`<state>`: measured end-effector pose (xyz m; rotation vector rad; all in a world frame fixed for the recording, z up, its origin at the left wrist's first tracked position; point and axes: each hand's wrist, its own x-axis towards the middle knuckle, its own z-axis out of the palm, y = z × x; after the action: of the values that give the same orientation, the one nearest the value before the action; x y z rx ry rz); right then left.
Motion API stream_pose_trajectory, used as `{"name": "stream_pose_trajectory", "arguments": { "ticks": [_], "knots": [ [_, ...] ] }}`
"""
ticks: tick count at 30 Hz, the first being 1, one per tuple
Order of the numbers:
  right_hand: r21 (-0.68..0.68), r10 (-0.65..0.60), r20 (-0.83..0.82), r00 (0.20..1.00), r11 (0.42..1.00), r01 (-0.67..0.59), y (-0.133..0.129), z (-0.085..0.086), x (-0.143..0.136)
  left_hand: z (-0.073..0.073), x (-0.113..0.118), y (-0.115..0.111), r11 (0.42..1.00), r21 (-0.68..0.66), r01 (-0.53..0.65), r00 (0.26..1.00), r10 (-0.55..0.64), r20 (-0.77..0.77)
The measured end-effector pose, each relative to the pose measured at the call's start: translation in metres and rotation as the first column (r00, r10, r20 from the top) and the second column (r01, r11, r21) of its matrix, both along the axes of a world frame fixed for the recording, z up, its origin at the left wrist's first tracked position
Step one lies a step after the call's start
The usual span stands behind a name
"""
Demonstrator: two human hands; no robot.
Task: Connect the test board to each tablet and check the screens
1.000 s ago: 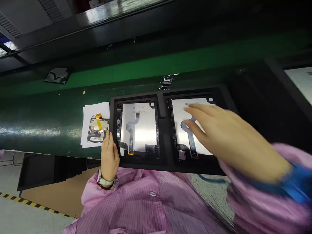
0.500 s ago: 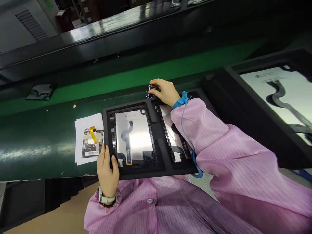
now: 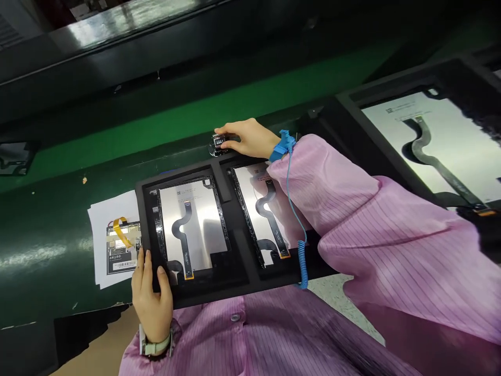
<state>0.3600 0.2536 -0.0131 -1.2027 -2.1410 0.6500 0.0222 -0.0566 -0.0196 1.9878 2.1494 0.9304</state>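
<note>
At the far edge of the black foam tray point(image 3: 241, 250), my right hand point(image 3: 250, 137) is closed around a small metal tally counter point(image 3: 219, 141) with number digits on its face. A blue wrist strap is on that wrist. My left hand point(image 3: 152, 297) lies with fingers stretched out at the tray's lower left corner. Two screen panels lie side by side in the tray: the left panel point(image 3: 203, 224) and the right panel point(image 3: 250, 193), each silver with a dark curved flex cable. My right sleeve covers part of the right panel.
Left of the tray, a circuit board with a label point(image 3: 122, 256) and yellow ribbon lies on white paper point(image 3: 99, 224). Another tray on the right holds a larger-looking panel point(image 3: 395, 141). A dark panel point(image 3: 15, 156) lies far left on the green belt point(image 3: 156, 122). A coiled blue cord point(image 3: 302, 263) hangs from my wrist.
The view has shifted, so the trays and paper appear further left. My right hand stays on the tally counter, while more of the right panel shows beside my sleeve. My left hand stays at the tray's corner.
</note>
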Motion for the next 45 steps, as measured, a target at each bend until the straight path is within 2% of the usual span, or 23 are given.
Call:
{"name": "stream_pose_trajectory", "arguments": {
  "ticks": [3, 7, 21, 26, 28, 30, 32, 34, 37, 41, 45],
  "knots": [
    [0.063, 0.022, 0.030, 0.999, 0.998, -0.024, -0.008, -0.004, -0.002, 0.000, -0.001, 0.000, 1.000, 0.008, 0.001, 1.000, -0.001, -0.004],
    [0.075, 0.015, 0.024, 1.000, 0.997, -0.017, -0.013, -0.009, -0.004, -0.001, -0.003, -0.002, 1.000, -0.002, 0.003, 1.000, -0.003, -0.005],
    [0.122, 0.031, 0.031, 0.999, 0.992, -0.034, -0.011, -0.014, -0.005, -0.001, -0.001, -0.001, 0.999, 0.036, -0.037, 0.998, 0.039, -0.058],
    [0.071, -0.001, 0.182, 0.983, 0.997, -0.012, -0.017, 0.000, -0.013, -0.002, 0.001, 0.000, 0.998, 0.052, -0.042, 0.998, 0.044, -0.044],
    [0.151, -0.048, 0.207, 0.977, 0.988, 0.017, -0.023, 0.010, -0.028, -0.004, 0.001, 0.000, 0.998, 0.051, -0.049, 0.998, 0.050, -0.033],
    [0.224, -0.037, 0.250, 0.967, 0.974, -0.021, -0.028, 0.019, -0.053, -0.006, 0.002, -0.001, 0.997, 0.047, -0.057, 0.998, 0.058, -0.020],
    [0.134, 0.057, 0.354, 0.933, 0.985, -0.111, -0.031, 0.025, -0.085, -0.007, 0.002, -0.002, 0.997, 0.047, -0.062, 0.998, 0.062, -0.013],
    [-0.046, 0.170, 0.434, 0.885, 0.985, -0.166, -0.031, 0.028, -0.118, -0.007, 0.003, -0.003, 0.997, 0.049, -0.063, 0.998, 0.063, -0.003],
    [-0.195, 0.203, 0.469, 0.860, 0.973, -0.123, -0.025, 0.027, -0.155, -0.006, 0.004, -0.003, 0.997, 0.047, -0.060, 0.998, 0.059, 0.006],
    [-0.342, 0.200, 0.505, 0.840, 0.940, -0.018, -0.012, 0.027, -0.172, -0.006, 0.006, -0.003, 0.997, 0.043, -0.064, 0.998, 0.064, -0.009],
    [-0.399, 0.217, 0.458, 0.862, 0.917, -0.019, -0.008, 0.033, -0.167, -0.009, 0.007, -0.003, 0.996, 0.051, -0.078, 0.997, 0.077, 0.021]
  ]
}}
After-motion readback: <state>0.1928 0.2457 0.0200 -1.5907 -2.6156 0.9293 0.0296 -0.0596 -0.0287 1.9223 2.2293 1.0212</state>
